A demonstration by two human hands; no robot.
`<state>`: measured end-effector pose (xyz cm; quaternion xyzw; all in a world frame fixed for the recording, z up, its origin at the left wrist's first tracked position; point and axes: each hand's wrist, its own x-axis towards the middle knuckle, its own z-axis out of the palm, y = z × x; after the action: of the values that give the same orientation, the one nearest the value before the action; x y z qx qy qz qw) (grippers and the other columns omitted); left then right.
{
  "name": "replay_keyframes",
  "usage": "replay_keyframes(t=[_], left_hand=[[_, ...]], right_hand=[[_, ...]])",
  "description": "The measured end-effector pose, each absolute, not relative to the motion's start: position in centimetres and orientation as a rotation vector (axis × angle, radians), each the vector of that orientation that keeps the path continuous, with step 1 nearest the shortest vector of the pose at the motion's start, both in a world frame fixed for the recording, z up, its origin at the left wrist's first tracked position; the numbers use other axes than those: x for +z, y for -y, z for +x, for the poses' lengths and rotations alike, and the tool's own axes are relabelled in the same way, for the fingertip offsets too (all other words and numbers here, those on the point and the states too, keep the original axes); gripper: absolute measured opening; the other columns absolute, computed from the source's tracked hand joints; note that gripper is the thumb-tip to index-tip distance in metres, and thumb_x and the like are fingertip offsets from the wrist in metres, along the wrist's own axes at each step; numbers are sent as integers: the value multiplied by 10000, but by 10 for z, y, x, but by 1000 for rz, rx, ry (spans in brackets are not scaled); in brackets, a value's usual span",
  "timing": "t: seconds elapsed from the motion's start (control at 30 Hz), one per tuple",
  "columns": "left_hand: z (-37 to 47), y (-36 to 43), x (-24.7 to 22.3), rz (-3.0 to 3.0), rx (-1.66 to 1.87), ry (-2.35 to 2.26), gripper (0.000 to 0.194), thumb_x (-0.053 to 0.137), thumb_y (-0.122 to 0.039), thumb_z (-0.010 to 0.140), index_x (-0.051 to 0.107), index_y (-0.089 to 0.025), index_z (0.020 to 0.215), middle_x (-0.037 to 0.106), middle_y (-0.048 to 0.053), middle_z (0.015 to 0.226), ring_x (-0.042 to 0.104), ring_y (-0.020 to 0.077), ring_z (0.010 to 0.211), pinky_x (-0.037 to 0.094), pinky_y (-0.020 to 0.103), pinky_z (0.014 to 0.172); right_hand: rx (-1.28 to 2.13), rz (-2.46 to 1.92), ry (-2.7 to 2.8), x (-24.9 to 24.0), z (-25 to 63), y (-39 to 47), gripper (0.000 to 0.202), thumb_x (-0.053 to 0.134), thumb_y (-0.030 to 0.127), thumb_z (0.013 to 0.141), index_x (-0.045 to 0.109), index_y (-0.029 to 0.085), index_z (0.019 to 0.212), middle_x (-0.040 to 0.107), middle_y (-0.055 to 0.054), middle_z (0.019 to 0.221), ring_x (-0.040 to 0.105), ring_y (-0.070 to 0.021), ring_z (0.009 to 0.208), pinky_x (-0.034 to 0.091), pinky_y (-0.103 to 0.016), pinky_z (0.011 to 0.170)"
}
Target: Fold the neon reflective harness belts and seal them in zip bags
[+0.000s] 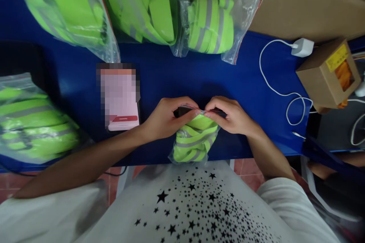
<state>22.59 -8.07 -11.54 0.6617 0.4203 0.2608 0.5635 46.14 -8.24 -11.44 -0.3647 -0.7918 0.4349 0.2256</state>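
Note:
A clear zip bag [194,142] hangs upright from my fingers near the table's front edge. Inside it are folded neon-yellow straps with grey reflective stripes. My left hand [171,115] pinches the bag's top edge between thumb and fingers. On the other side, my right hand [228,114] pinches the same edge, its thumb close to the left one. Whether the seal between them is closed, I cannot tell.
Bagged neon straps [139,7] line the back of the blue table [159,72], with another bag [37,125] at left. A phone [121,98] lies left of my hands. At right are a white charger [302,47], its cable and a cardboard box [325,72].

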Motion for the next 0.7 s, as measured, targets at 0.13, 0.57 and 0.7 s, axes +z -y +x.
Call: replay_keyframes(t=[0.13, 0.57, 0.7], left_hand=[[226, 81, -115, 1551, 602, -1022, 153, 646, -303, 935, 714, -168, 906, 734, -10, 786, 641, 100, 669, 472, 195, 614], [225, 78, -117, 1570, 517, -1047, 190, 594, -333, 968, 705, -179, 954, 737, 4, 836, 643, 115, 700, 472, 207, 640], [224, 79, -119, 1621, 511, -1026, 203, 551, -305, 995, 711, -180, 1006, 748, 8, 875, 652, 117, 733, 477, 209, 675]], right_hand=[[1203, -1011, 2159, -115, 460, 82, 45, 612, 220, 978, 600, 191, 944, 628, -2, 829, 582, -109, 742, 448, -258, 679], [1240, -1096, 2164, -114, 459, 80, 42, 619, 243, 971, 609, 210, 947, 620, -6, 824, 582, -125, 737, 445, -278, 676], [1206, -1096, 2194, -114, 459, 81, 67, 616, 269, 980, 625, 208, 954, 620, -3, 792, 570, -120, 707, 423, -269, 641]])
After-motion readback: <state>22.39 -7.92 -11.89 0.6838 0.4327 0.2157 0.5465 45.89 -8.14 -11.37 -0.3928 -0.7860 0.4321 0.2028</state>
